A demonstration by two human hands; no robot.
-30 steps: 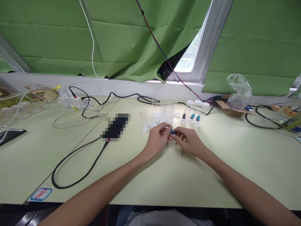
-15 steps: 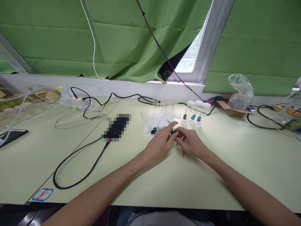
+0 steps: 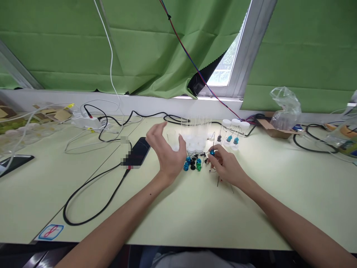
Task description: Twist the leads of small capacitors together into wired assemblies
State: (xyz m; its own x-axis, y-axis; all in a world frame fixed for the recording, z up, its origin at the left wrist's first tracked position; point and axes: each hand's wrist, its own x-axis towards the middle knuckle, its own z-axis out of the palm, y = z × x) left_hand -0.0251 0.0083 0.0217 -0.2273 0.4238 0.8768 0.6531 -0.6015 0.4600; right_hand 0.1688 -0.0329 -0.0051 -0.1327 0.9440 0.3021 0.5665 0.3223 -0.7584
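Observation:
My right hand (image 3: pixel 227 165) pinches a small blue bead-like piece (image 3: pixel 212 152) from which a thin wire sticks up. With fingers spread and curved, my left hand (image 3: pixel 169 158) is raised beside a clear plastic tube (image 3: pixel 172 137); whether it touches the tube I cannot tell. Small blue pieces (image 3: pixel 186 166), black pieces (image 3: pixel 193 163) and green pieces (image 3: pixel 198 167) lie between the hands. Thin metal rods (image 3: pixel 218 181) stick out below my right hand. Several clear tubes (image 3: pixel 198 128) stand behind, above white caps (image 3: pixel 191 149).
White-capped containers (image 3: pixel 235 122) holding wired pieces stand behind my right hand. Left of me lie a phone (image 3: pixel 140 150) and its looped black cable (image 3: pixel 64 208). Farther right, an open cardboard box (image 3: pixel 275 130) holds a plastic bag (image 3: pixel 286 108). A power strip (image 3: pixel 86 120) sits near the wall.
Both hands were together over the small pieces. My left hand has let go and moved left toward the clear tube, opening. My right hand keeps the blue piece, its wire now upright.

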